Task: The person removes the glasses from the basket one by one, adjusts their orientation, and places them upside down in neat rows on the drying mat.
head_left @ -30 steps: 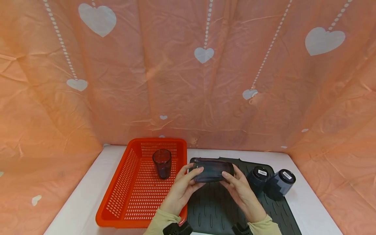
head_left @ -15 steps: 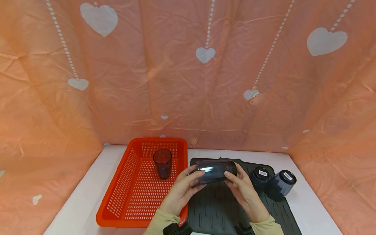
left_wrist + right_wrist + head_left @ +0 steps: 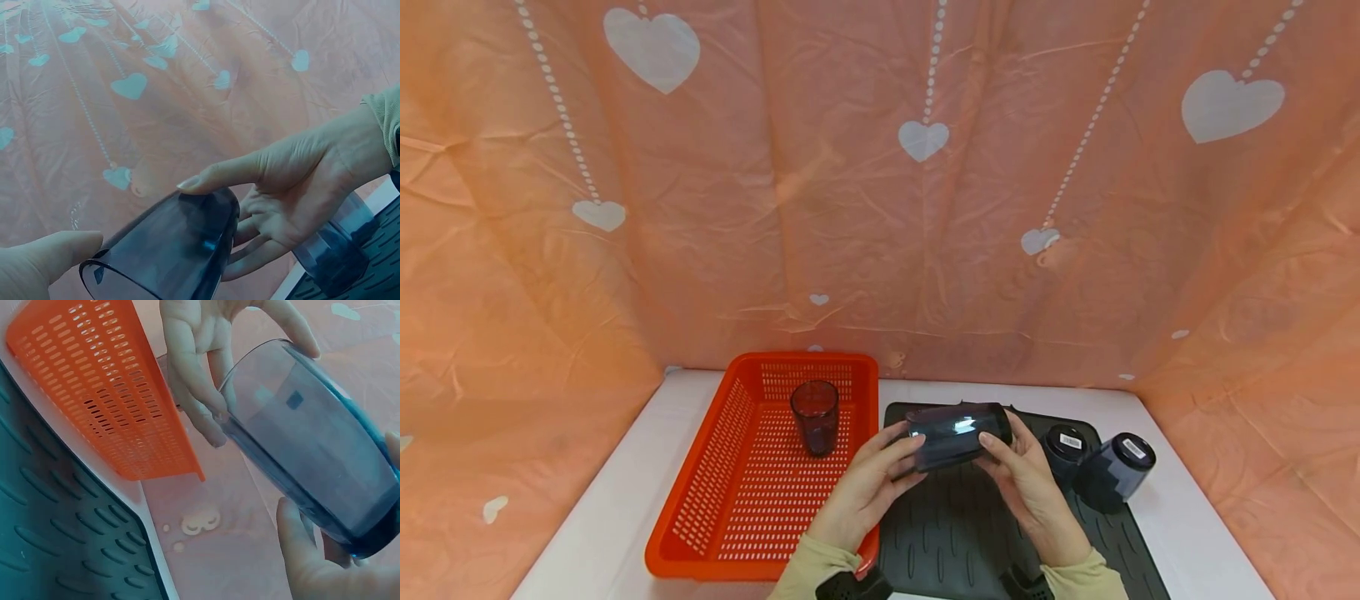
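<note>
Above mat's rear-left corner: blue tumbler (image 3: 957,433) sideways, gripped by left hand (image 3: 868,483) and right hand (image 3: 1028,492) | orange basket (image 3: 700,508): one tumbler (image 3: 814,416) placed | mat (image 3: 940,533): two tumblers (image 3: 1090,467) left.

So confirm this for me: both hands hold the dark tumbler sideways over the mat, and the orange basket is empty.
Not quite. The orange basket is not empty: the head view shows a dark cup standing upright in it. The rest holds: left hand and right hand hold the dark tumbler sideways over the mat.
</note>
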A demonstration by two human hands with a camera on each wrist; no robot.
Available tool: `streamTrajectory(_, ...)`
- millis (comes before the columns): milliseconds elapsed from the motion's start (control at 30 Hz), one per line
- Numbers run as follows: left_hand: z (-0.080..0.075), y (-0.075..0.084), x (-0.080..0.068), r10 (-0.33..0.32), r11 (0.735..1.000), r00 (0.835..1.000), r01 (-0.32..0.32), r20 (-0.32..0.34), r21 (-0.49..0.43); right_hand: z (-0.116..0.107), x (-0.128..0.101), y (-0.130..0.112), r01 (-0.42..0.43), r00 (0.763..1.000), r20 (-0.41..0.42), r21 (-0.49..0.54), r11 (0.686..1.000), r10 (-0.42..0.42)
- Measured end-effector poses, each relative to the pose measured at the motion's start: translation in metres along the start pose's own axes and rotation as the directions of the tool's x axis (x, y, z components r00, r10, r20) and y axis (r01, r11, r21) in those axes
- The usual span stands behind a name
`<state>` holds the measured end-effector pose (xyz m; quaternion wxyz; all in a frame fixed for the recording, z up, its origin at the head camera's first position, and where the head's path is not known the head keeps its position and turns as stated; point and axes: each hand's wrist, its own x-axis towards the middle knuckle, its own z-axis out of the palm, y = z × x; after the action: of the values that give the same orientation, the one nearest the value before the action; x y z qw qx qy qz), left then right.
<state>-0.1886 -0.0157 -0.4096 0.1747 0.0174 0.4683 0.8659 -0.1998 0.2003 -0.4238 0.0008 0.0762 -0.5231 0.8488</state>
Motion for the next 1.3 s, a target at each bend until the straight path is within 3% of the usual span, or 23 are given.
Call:
streamTrajectory(267, -0.001, 0.002, -0.002, -0.011, 1.0, 1.0, 0.011, -0.01, 0.002, -0.001, 0.001, -0.007, 0.046, 0.998, 0.039, 0.003, 0.999, -0.046)
streamTrajectory(1000, -0.013, 0.013, -0.013, -0.023, 0.999, 0.998, 0.025, 0.062, -0.031, -0.018, -0.003, -0.019, 0.016, 0.996, -0.087, -0.196, 0.98, -0.034)
streamTrajectory(1300, -0.026, 0.023, -0.018, 0.011, 1.0, 0.998, -0.012, 0.068, 0.007, -0.024, 0.001, -0.016, 0.028, 0.992, -0.115, -0.234, 0.972, -0.056)
